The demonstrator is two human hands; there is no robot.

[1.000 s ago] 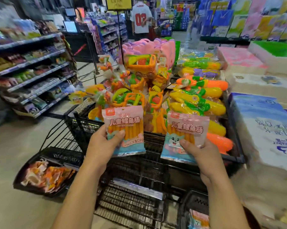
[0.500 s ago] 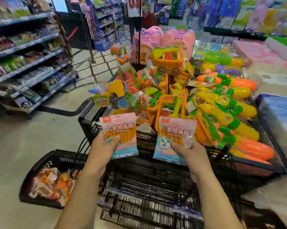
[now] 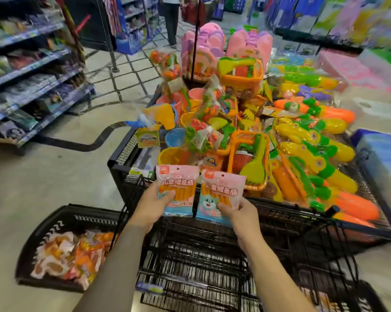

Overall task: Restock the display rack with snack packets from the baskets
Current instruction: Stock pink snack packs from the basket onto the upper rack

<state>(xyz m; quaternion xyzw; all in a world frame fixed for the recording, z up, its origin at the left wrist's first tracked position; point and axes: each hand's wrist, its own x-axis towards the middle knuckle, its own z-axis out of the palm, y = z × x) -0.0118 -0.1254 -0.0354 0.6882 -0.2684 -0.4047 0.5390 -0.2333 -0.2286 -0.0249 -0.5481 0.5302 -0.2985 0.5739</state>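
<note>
Glossy plastic film on left snack packet (image 3: 177,190), pink, light catching. Same shiny film on right snack packet (image 3: 221,192), slightly crinkled. Black coated metal wire on display rack (image 3: 201,255), dull sheen. Fine black metal mesh on bin wall (image 3: 125,152), matt. Matt black moulded plastic on basket (image 3: 62,213), crumpled shiny wrappers (image 3: 73,255) inside. Smooth bright hard plastic on water guns (image 3: 311,154), under clear crinkly wrap. Orange plastic toy basket (image 3: 232,154), smooth. Printed card tag (image 3: 147,138), paper-like. Pale floor (image 3: 44,176), smooth, faintly polished.
</note>
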